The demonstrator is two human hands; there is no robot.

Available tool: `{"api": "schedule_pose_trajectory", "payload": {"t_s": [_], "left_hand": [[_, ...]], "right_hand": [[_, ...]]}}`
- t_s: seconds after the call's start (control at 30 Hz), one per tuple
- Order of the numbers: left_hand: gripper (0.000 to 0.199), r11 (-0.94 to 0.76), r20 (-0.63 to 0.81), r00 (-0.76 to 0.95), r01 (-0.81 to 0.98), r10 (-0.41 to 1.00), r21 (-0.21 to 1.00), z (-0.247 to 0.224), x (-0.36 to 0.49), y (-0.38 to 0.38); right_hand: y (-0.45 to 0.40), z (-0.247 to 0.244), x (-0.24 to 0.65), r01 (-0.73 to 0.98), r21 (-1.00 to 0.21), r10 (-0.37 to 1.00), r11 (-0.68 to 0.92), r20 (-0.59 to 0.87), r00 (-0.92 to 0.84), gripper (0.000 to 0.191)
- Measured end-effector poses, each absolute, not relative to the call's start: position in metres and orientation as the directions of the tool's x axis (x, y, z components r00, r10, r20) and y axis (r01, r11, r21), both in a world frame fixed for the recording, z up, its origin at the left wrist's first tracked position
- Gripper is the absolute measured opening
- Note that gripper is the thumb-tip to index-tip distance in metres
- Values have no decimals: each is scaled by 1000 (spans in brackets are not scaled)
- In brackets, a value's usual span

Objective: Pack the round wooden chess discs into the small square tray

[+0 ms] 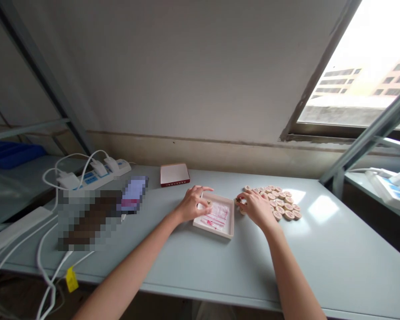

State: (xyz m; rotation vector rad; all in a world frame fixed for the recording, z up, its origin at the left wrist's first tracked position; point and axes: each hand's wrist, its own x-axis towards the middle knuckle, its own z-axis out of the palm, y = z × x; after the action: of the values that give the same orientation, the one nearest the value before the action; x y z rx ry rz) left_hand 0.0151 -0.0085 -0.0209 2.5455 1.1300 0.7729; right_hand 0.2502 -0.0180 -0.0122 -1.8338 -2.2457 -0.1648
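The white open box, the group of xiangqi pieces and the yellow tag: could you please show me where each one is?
White open box (pixel 212 230): head view, on its near wall.
Xiangqi pieces (pixel 279 203): head view, on one piece's face.
Yellow tag (pixel 71 279): head view, on its middle.

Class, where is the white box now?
Head view: the white box lies just right of centre, the left hand over one corner, most round pieces to its right.

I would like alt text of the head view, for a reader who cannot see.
A person's left hand is at a shallow open box on a table, while the right hand holds a round marked piece beside a cluster of similar discs. A red-sided box lies farther back.
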Motion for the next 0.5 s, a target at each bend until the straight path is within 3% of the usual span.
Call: {"api": "schedule_pose_trajectory", "payload": {"t_s": [0.1,0.3,0.5], "left_hand": [[18,-640,378,517,644,768,419,-21,12,-6],[21,-611,395,469,665,790,430,-23,10,-2],[21,-608,425,450,686,786,399,-27,12,-2]], "right_hand": [[-17,-10,246,967,-80,921,242,333,-203,17],[-18,-3,231,903,-250,890,349,389,-237,19],[-23,-10,199,875,-133,851,465,338,-401,15]]}}
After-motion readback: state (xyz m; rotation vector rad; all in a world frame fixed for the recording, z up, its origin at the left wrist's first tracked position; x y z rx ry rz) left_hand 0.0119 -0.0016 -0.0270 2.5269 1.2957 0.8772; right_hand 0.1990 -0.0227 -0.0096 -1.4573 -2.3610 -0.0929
